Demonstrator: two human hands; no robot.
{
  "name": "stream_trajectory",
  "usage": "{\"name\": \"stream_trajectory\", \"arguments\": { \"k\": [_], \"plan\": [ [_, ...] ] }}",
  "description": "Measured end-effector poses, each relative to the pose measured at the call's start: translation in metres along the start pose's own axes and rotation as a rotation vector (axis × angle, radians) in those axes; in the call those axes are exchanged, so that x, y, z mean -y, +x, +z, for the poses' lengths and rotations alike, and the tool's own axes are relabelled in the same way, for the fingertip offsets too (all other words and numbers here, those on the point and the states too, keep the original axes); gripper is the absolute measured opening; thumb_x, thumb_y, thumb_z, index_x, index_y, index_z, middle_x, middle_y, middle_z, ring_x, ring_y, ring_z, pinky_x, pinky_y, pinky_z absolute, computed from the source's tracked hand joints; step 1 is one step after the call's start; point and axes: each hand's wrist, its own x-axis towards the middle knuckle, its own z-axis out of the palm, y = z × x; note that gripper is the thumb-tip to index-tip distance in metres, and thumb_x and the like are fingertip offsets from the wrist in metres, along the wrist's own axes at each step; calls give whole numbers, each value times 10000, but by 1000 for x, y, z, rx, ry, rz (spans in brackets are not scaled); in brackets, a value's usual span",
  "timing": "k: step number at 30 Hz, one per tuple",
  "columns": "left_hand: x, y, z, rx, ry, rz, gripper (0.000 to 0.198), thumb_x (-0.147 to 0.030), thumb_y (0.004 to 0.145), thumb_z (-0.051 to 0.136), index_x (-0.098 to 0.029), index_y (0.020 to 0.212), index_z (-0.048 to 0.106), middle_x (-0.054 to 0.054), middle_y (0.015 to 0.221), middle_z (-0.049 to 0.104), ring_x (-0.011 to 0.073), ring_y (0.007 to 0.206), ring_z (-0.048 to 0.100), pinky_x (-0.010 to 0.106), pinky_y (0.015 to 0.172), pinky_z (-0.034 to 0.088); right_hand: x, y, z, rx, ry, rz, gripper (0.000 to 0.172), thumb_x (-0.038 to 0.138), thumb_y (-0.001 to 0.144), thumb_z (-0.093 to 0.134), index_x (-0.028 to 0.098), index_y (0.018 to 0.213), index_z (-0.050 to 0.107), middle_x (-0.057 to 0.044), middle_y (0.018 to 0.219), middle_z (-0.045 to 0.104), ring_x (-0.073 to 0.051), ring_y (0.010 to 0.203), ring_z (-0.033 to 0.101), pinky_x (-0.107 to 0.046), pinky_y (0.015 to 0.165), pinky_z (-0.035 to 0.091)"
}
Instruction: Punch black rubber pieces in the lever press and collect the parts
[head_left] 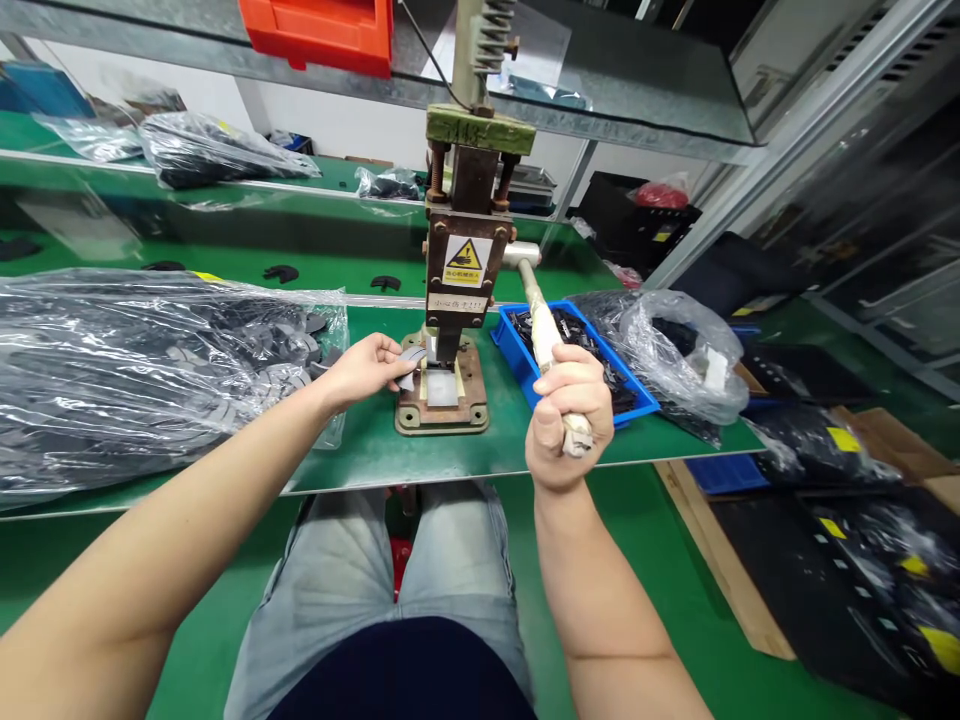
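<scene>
A hand press (457,270) with a yellow warning label stands on the green bench (360,450) in front of me. My left hand (367,368) pinches a small flat grey part (411,360) and holds it at the press's base plate (442,395), under the ram. My right hand (568,415) is closed in a fist round the lower end of the press's lever handle (541,330), which slants down from the press head toward me.
A large clear bag of dark flat parts (142,360) lies on the bench to the left. Right of the press are a blue bin of black parts (517,335) and another plastic bag (667,350). An orange bin (319,32) sits on the shelf above. Bags and cardboard (720,560) cover the floor at right.
</scene>
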Motion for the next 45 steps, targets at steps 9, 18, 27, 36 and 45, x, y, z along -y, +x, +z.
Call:
{"name": "stream_trajectory", "arguments": {
  "k": [9, 18, 27, 36, 45],
  "plan": [
    [-9, 19, 25, 88, -42, -115, 425, -445, 813, 925, -194, 817, 582, -14, 626, 680, 120, 517, 656, 241, 551, 540, 1, 0, -1, 9, -1, 3, 183, 383, 961, 665, 271, 839, 587, -1, 813, 639, -264, 1054, 690, -581, 1028, 568],
    [-16, 32, 30, 166, 6, -209, 439, -427, 837, 905, -224, 817, 517, -11, 534, 652, 137, 464, 646, 213, 461, 485, 2, -1, -2, 11, -20, 7, 181, 387, 964, 642, 284, 839, 561, 7, 790, 612, -257, 1008, 698, -594, 1030, 581],
    [-18, 44, 31, 221, 54, -269, 322, -352, 811, 900, -202, 979, 670, -34, 558, 635, 124, 405, 586, 225, 424, 442, 1, 1, 6, -64, -10, -12, 195, 391, 957, 648, 287, 822, 553, 16, 729, 564, -248, 879, 682, -599, 996, 573],
    [-24, 20, 28, 215, 161, -44, 269, -404, 882, 804, -190, 993, 684, 19, 649, 688, 162, 557, 664, 259, 529, 515, -1, 4, 1, -24, -1, -44, 201, 379, 929, 692, 272, 811, 570, 21, 743, 586, -221, 820, 647, -573, 990, 566],
    [-25, 12, -121, -10, 1051, 113, 352, -456, 915, 645, -253, 1161, 793, 60, 1157, 810, 268, 1049, 736, 361, 943, 547, -3, 4, 7, -72, 33, -42, 234, 414, 940, 696, 268, 812, 566, 23, 721, 559, -214, 795, 647, -585, 1010, 559]
  ]
}}
